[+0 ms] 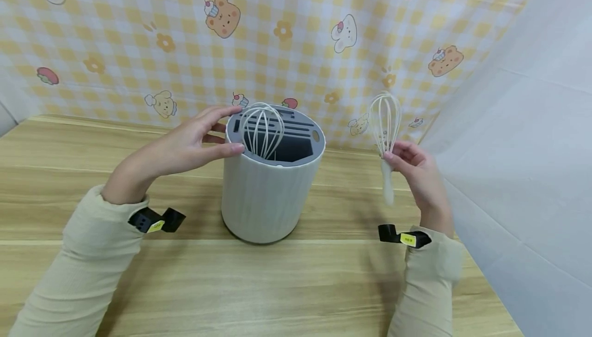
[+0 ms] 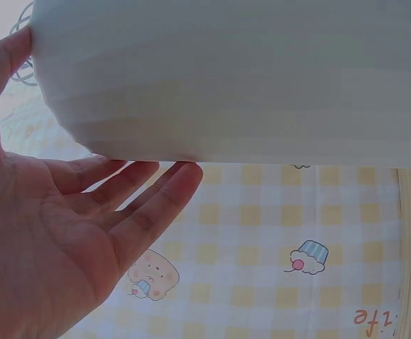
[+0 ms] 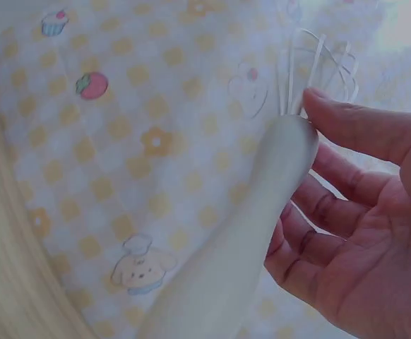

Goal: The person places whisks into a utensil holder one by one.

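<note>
A tall white utensil holder with a grey slotted top stands upright. One whisk sits in it, wire loops up and handle hidden inside. My left hand rests at the holder's left rim, thumb at the front and index finger toward the back. In the left wrist view its extended fingers touch the white wall. Off to the right, my right hand pinches a second whisk where the wires meet the pale handle. This whisk is held upright, loops up and handle pointing down.
Beneath everything is a light wood-grain table. A yellow checked cloth with cartoon prints hangs behind it, and a white sheet borders the right side. The holder's top has several narrow slots and one large dark opening.
</note>
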A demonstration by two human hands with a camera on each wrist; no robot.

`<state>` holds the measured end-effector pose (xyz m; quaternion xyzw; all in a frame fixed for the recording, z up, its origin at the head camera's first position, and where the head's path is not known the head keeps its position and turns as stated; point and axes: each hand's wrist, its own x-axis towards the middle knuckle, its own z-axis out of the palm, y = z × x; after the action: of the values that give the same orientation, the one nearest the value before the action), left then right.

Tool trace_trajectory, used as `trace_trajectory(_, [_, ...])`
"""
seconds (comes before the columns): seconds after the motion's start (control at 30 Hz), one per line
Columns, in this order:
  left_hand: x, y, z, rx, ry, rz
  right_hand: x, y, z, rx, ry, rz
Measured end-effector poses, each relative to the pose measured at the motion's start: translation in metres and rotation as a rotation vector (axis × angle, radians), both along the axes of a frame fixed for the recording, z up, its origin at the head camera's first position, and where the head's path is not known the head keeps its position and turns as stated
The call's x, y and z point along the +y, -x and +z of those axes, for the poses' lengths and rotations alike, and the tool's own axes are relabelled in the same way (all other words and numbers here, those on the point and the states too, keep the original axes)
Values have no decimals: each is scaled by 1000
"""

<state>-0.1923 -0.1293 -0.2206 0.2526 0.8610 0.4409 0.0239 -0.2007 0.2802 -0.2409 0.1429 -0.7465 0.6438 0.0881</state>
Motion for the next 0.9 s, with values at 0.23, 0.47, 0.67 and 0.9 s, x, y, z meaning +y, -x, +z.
trace_trajectory(0.23, [0, 0, 0, -2, -4, -3, -19, -13, 19, 136, 160, -12])
trace_trajectory(0.47, [0, -1, 0, -2, 1, -1, -42, -31, 38, 262, 351, -17])
trace_trajectory(0.67, [0, -1, 0, -4, -2, -2, -58, -46, 48, 364, 488, 14])
trace_trajectory(0.9, [0, -1, 0, -5, -5, -2, -74, -61, 56, 439, 615, 63])
